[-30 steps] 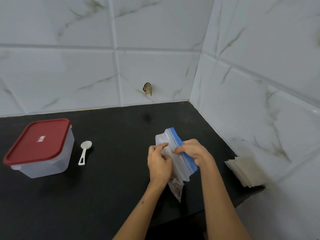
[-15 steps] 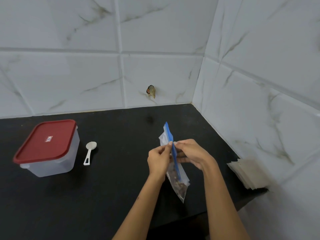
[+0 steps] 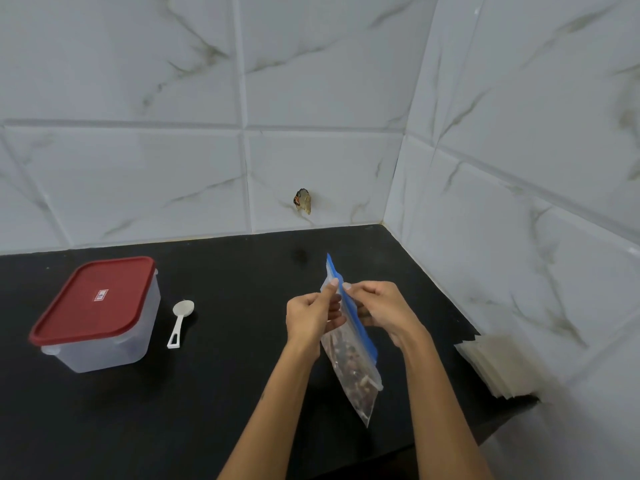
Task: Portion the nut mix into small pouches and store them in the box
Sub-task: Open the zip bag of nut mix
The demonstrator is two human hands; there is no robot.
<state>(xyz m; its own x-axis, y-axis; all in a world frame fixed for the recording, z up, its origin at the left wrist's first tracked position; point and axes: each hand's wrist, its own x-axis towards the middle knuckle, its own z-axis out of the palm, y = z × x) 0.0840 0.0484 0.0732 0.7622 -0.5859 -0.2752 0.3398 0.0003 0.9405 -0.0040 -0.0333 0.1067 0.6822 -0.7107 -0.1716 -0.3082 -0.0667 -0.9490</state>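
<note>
A clear zip bag (image 3: 353, 372) with a blue seal strip hangs above the black counter, holding a dark nut mix in its lower half. My left hand (image 3: 311, 318) pinches the left side of the bag's top edge. On the other side of the strip, my right hand (image 3: 382, 311) pinches the top edge. A clear plastic box with a red lid (image 3: 97, 311) stands shut at the left. Beside it lies a small white spoon (image 3: 180, 322). A stack of small pale pouches (image 3: 498, 367) lies at the counter's right edge by the wall.
The black counter (image 3: 214, 393) ends at tiled walls behind and on the right. Its front edge runs close under my forearms. A small brownish fitting (image 3: 303, 201) sticks out of the back wall.
The bag has turned edge-on and been lifted a little. Both hands have moved to its top edge, one on each side of the blue strip.
</note>
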